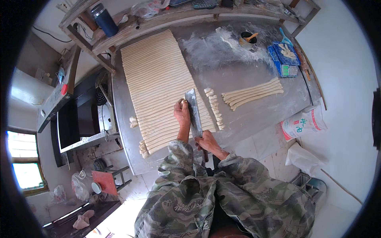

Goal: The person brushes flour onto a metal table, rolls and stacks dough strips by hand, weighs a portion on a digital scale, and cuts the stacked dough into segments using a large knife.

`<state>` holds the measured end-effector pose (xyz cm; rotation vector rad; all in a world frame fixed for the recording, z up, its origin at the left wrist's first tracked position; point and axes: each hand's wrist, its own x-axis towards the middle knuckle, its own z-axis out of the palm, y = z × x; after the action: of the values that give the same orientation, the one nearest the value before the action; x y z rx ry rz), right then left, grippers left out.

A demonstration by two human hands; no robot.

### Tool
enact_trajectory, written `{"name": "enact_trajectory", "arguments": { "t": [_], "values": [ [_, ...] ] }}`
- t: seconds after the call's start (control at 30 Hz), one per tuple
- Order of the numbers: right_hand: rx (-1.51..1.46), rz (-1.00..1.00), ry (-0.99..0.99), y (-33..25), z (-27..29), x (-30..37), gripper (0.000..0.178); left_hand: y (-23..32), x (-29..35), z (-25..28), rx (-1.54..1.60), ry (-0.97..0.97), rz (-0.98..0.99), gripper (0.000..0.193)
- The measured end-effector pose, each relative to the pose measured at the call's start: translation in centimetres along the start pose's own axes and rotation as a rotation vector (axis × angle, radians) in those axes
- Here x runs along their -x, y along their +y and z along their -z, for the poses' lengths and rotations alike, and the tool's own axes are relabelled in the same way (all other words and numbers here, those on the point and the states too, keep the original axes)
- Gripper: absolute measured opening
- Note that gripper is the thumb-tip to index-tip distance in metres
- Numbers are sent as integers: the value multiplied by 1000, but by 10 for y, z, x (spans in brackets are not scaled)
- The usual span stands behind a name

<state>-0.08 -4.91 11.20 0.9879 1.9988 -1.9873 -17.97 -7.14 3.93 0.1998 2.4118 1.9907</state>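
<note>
A wide sheet of pale dough lies on the metal table, lined into many narrow strips side by side. My right hand is wrapped round the handle of a long, broad-bladed knife. The floury blade points away from me, over the right part of the sheet. Beside its far end, my left hand has its fingers curled together, with a pale bit of dough at the fingertips. A row of short dough ends sits right of the sheet. Farther right rest several long dough strips, laid together.
Flour dusts the back of the table. A dark pot with a wooden-handled tool and a blue package stand there. A shelf with a dark blue flask runs behind. A white sack leans at right.
</note>
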Motion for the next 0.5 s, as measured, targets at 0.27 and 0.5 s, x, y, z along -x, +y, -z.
{"name": "enact_trajectory", "arguments": {
  "t": [0.27, 0.5],
  "values": [
    [-63, -87, -91, 38, 151, 2, 21, -16, 63, -123, -111, 1, 163, 33],
    [-139, -134, -54, 55, 218, -1, 19, -16, 94, -166, -449, 14, 63, 39]
  ]
}}
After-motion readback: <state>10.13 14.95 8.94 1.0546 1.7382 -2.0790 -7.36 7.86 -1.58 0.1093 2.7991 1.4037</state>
